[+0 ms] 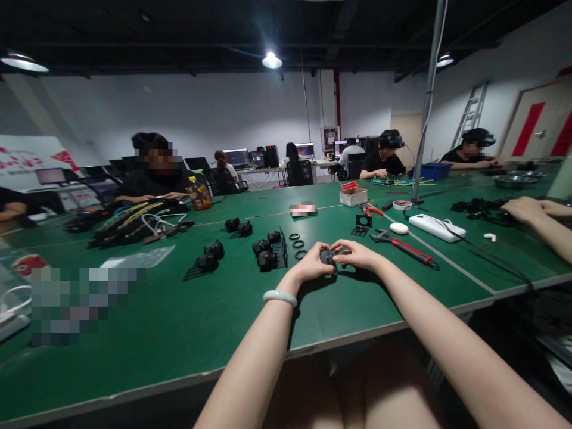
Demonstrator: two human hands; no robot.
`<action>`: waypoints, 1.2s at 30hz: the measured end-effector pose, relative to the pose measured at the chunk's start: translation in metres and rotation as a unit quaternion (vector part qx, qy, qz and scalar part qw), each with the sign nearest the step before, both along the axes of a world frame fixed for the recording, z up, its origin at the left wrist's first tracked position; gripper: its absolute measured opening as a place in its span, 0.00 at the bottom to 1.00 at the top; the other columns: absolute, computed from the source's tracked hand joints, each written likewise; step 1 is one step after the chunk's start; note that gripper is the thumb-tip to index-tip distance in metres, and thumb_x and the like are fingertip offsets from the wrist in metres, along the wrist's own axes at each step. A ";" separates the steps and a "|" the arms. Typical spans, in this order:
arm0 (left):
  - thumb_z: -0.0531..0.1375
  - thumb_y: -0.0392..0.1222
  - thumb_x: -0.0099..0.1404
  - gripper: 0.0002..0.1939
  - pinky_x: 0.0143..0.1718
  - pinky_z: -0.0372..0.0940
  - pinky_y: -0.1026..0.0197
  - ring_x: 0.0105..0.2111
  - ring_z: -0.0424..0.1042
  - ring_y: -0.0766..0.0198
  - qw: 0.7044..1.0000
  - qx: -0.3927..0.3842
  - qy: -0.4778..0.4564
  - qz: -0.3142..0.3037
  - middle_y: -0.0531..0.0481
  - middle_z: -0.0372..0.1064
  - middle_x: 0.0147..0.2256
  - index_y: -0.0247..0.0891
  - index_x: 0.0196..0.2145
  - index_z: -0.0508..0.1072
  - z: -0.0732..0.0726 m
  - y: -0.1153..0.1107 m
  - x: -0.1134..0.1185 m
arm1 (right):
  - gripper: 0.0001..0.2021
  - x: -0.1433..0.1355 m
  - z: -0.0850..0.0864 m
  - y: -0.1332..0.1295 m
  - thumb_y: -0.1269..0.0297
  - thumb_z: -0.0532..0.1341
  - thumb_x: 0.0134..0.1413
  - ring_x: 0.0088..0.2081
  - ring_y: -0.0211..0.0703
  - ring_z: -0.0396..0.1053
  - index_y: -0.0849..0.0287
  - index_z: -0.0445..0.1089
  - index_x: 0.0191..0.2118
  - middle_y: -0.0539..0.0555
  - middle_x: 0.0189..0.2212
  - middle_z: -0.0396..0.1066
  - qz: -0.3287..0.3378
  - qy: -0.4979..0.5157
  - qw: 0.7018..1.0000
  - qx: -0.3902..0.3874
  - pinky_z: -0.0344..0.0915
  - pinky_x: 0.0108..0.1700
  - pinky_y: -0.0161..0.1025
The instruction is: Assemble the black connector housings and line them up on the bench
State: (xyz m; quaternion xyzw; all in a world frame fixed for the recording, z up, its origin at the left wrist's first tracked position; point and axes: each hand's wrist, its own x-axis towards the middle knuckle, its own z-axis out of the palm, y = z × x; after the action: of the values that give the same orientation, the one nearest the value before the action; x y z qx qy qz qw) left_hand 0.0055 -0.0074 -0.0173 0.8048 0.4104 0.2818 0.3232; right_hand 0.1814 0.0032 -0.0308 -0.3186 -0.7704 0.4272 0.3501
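My left hand (311, 263) wraps round a small black plastic fitting (328, 257) just above the green table. From the other side, the fingers of my right hand (355, 255) pinch the same piece; its exact kind is partly hidden by the fingers. Several black rings (298, 243) lie in a row beyond my left hand. Left of them stand black fittings on a bracket (268, 253), with another such group (208, 259) farther left. Beyond my right hand are a black square bracket (363, 223) and an adjustable wrench (406, 247) with a red and black handle.
A white power strip (437, 227) and its black cable lie at the right, near a white round object (399, 228). Red-handled pliers (373, 210) and a small box (353, 196) sit farther back. A metal pole (426, 113) rises from the table. Co-workers sit around it.
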 end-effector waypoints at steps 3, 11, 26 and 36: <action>0.58 0.38 0.42 0.25 0.24 0.56 0.68 0.26 0.58 0.71 1.000 -0.010 -0.001 0.005 0.53 0.57 0.31 0.35 0.40 0.56 0.001 -0.001 0.001 | 0.21 0.002 0.000 0.001 0.62 0.60 0.35 0.32 0.36 0.61 0.61 0.60 0.40 0.54 0.36 0.61 0.007 0.020 1.000 0.009 0.60 0.30 0.33; 0.59 0.39 0.41 0.25 0.27 0.57 0.67 0.29 0.59 0.69 1.000 -0.010 -0.013 0.008 0.53 0.57 0.31 0.35 0.39 0.57 0.003 -0.005 0.001 | 0.21 -0.001 -0.001 0.002 0.64 0.63 0.31 0.35 0.37 0.61 0.61 0.61 0.38 0.53 0.35 0.60 0.000 0.021 0.999 0.037 0.59 0.36 0.35; 0.59 0.38 0.41 0.25 0.27 0.57 0.67 0.29 0.59 0.69 1.000 -0.007 -0.009 0.008 0.52 0.57 0.32 0.36 0.39 0.57 0.001 -0.004 0.000 | 0.20 -0.001 -0.003 0.001 0.63 0.61 0.34 0.32 0.36 0.62 0.61 0.62 0.38 0.52 0.33 0.61 -0.016 0.004 0.999 0.034 0.60 0.33 0.35; 0.58 0.37 0.42 0.24 0.28 0.58 0.66 0.29 0.60 0.69 1.000 -0.005 -0.005 0.010 0.52 0.58 0.32 0.36 0.39 0.57 0.003 -0.005 0.000 | 0.19 -0.002 0.000 0.001 0.60 0.59 0.37 0.34 0.38 0.63 0.62 0.63 0.38 0.55 0.36 0.64 -0.020 -0.012 0.999 0.028 0.60 0.34 0.36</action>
State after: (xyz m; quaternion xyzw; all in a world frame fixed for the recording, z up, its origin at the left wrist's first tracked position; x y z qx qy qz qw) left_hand 0.0056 -0.0122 -0.0146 0.7976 0.4186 0.2869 0.3261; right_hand 0.1798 0.0039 -0.0312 -0.3288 -0.7795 0.3951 0.3580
